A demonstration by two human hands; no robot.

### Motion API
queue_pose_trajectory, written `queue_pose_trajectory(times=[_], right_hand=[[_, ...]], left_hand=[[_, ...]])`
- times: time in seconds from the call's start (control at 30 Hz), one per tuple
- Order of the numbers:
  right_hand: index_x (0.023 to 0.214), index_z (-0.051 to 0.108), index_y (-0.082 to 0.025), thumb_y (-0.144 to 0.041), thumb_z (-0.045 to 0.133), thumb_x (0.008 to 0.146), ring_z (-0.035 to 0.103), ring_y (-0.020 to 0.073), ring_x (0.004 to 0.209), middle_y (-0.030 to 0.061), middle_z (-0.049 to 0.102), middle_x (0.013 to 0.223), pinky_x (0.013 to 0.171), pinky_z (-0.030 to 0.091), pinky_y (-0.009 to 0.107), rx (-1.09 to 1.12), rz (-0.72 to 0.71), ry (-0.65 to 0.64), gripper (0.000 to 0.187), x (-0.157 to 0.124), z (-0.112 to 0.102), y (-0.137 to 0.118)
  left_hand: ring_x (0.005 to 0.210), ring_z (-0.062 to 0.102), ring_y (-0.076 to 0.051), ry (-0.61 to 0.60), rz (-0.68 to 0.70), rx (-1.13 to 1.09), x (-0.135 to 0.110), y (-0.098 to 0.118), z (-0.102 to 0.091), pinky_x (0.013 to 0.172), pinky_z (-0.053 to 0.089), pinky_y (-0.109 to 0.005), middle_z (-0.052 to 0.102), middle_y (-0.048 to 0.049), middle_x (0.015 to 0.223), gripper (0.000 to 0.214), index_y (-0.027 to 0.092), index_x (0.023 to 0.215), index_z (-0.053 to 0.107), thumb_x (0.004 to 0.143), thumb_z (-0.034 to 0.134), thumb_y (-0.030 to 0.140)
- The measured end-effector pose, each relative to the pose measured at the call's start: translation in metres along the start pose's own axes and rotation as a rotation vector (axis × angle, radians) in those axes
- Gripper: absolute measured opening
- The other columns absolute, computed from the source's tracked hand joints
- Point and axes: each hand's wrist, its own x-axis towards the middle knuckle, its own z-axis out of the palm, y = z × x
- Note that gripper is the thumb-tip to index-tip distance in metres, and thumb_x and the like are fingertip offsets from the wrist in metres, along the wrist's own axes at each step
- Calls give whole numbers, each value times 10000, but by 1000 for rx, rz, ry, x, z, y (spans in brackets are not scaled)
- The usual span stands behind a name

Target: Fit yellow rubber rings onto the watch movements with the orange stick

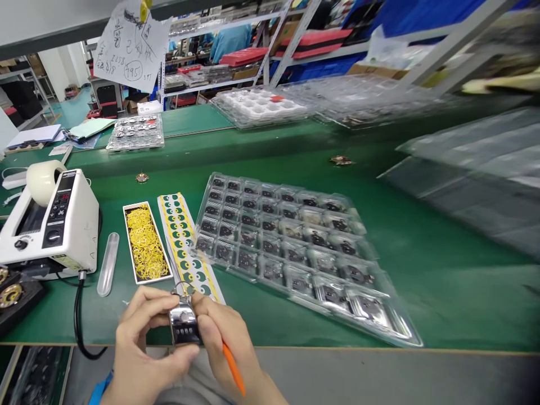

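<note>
Near the front edge of the bench, my left hand (145,343) holds a chrome tally counter (184,323) between thumb and fingers, its digit window facing me and its wire ring at the top. My right hand (230,332) is closed around a slim orange tool (233,368), whose tapered end sticks out below; its other end is hidden. The fingers of that hand also touch the counter's right side. Just beyond the hands lie a sheet of yellow-and-white die-cut stickers (185,242) and a white box (126,225) of yellow rings (145,242).
A clear tray (270,242) of dark parts covers the middle of the green bench. At left stand a white tape dispenser (71,225) and a clear tube (108,264). Grey sheets (476,163) lie at right. A handwritten paper (129,48) hangs above. Shelves and a person in blue (231,42) are behind.
</note>
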Motion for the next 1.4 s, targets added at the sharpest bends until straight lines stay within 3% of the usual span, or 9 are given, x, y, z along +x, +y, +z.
queue_pose_trajectory(times=[0.23, 1.03, 1.23, 1.4], right_hand=[[724, 371, -216, -155, 285, 996, 440, 100, 502, -46, 400, 603, 510, 339, 224, -42, 60, 25, 292, -5, 5, -3], [594, 276, -207, -127, 335, 954, 299, 60, 395, -61, 319, 488, 378, 237, 198, 5, 157, 189, 374, 3, 18, -11], [556, 295, -197, -183, 342, 972, 306, 58, 389, -60, 321, 466, 387, 255, 194, -12, 213, 178, 419, 1, 20, -8], [541, 270, -200, -339, 317, 998, 278, 64, 397, -56, 302, 454, 393, 255, 202, 74, 358, 124, 480, -1, 22, -6]], left_hand=[[898, 638, -137, -23, 17, 64, -2, 0, -1, 763, 559, -186, 588, -2, 1008, 511, 350, 1103, 675, 688, 750, 61], [868, 642, -135, -11, 10, 47, 0, -3, -1, 744, 563, -190, 577, 5, 978, 524, 359, 1069, 695, 664, 734, 30], [854, 650, -124, 38, 61, 145, -1, -4, 1, 729, 570, -176, 585, 11, 958, 511, 345, 1057, 693, 660, 727, 26], [910, 647, -145, 18, 111, 314, -4, -9, -5, 787, 574, -228, 576, -9, 1018, 491, 326, 1093, 676, 686, 745, 62]])
